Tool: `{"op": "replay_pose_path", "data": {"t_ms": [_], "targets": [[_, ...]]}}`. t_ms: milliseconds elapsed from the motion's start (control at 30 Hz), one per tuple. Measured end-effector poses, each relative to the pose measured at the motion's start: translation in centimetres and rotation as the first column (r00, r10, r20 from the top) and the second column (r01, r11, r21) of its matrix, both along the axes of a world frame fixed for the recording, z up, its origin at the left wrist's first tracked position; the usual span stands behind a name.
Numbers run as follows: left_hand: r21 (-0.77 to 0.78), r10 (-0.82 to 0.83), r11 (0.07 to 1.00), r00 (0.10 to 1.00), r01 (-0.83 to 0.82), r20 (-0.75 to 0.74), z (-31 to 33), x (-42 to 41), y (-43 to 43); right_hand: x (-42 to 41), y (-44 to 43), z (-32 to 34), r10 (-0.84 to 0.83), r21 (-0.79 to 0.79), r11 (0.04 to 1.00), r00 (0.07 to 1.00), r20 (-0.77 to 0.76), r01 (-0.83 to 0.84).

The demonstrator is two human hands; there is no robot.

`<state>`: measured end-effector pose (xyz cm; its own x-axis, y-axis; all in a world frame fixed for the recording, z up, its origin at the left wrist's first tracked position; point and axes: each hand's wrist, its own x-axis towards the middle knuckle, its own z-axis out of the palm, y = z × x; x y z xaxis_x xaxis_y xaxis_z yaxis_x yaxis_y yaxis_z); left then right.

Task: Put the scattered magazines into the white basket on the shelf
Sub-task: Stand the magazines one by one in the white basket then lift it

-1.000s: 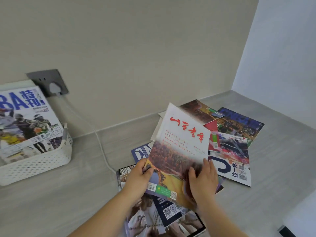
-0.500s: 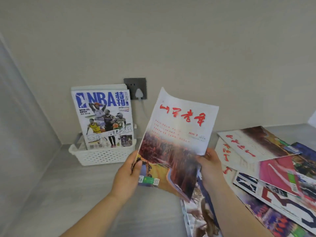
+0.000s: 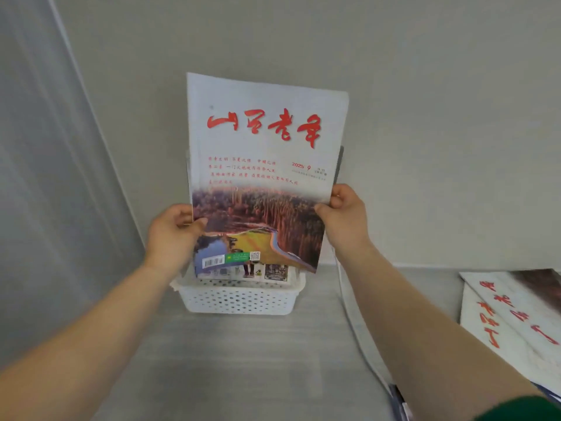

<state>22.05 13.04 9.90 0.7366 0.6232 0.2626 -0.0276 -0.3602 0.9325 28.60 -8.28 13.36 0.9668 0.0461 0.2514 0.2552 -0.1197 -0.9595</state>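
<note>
At the far left, well clear of the white perforated plastic basket (image 3: 239, 297), a pale grey side wall (image 3: 45, 177) closes in the grey shelf (image 3: 243, 360). Next comes the left hand (image 3: 171, 235), just above and left of the basket, its grip closed on the left edge of the held magazine with a white top, red brush title and forest photograph (image 3: 264, 171), thumb on the cover and fingers behind. That magazine stands upright directly above the basket, long axis vertical, title at the top and cover facing the person; its lower edge hangs just over the basket's rim, lower on the right than on the left. Behind that edge a strip of another magazine already standing in the basket (image 3: 267, 272) shows. The basket therefore lies straight below both hands, about midway between them, so neither hand is clearly nearer; the coming move looks like a short straight lowering, with the bottom edge slipped in front of the one already there. The right hand (image 3: 344, 217), above and right of the basket, is closed on the magazine's right edge. A white cable (image 3: 352, 314) trails down the shelf right of the basket. Far right, well apart from it, lie more white magazines with red lettering (image 3: 510, 314), not yet collected.
</note>
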Motion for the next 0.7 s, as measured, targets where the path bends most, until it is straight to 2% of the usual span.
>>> {"op": "replay_pose_path", "data": {"t_ms": [133,267,467,600,700], "targets": [[0.024,0.005,1.0,0.997,-0.003,-0.074,-1.5,1.5,2.7,2.0,2.5,-1.6,0.027,-0.115,0.993,0.999,-0.023,-0.029],[0.075,0.036,0.997,0.985,-0.023,-0.171,-4.0,2.1,3.9,3.0,3.9,-4.3,0.039,-0.327,0.943,0.996,-0.081,-0.063],[0.121,0.052,0.993,0.948,-0.014,-0.313,-7.2,3.1,4.4,3.4,4.0,-7.4,-0.028,-0.376,0.926,0.982,-0.186,-0.045],[0.056,0.062,0.997,0.951,-0.047,-0.302,-7.6,3.7,4.6,3.8,4.0,-8.1,-0.055,-0.398,0.917,0.98,-0.189,-0.025],[0.112,0.105,0.99,0.97,-0.082,-0.219,-7.4,3.9,4.3,3.9,4.3,-8.1,-0.067,-0.406,0.914,0.98,-0.19,-0.016]]}}
